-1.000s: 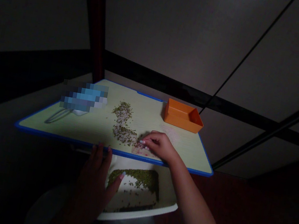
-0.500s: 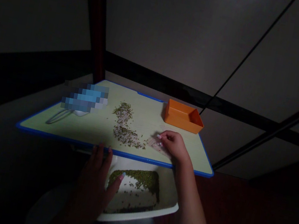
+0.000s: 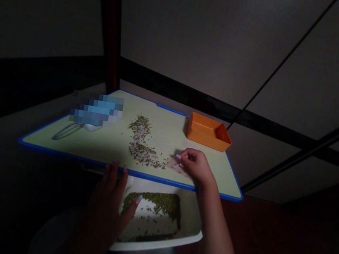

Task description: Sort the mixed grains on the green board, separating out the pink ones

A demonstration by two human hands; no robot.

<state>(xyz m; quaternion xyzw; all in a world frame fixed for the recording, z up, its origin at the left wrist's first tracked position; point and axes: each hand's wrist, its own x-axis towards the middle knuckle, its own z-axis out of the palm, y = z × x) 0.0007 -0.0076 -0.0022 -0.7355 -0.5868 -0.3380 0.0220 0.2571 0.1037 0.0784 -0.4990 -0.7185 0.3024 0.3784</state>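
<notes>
My right hand (image 3: 194, 164) is above the right part of a pale folding tabletop (image 3: 171, 118), its fingers pinched together. Whatever may be between the fingertips is too small to make out. Left of these fingers, a pile of small green beans mixed with whitish grains (image 3: 143, 153) spreads in a bent strip. My left hand (image 3: 109, 206) is at the tabletop's front edge, fingers stretched out and thumb apart, in deep shadow. Under that thumb sits a white basin (image 3: 155, 247), partly below the tabletop, with many green beans (image 3: 162, 202) inside.
An orange open box (image 3: 206, 140) stands at the back right of the tabletop. At the left lies a blurred-out blue object (image 3: 97, 110) with a pale loop (image 3: 65, 130). Dark wall panels (image 3: 188, 38) rise close behind, and a blue rim edges the tabletop.
The pinched fingertips of my right hand have shifted very slightly left and down. My left hand, the pile and the basin look the same.
</notes>
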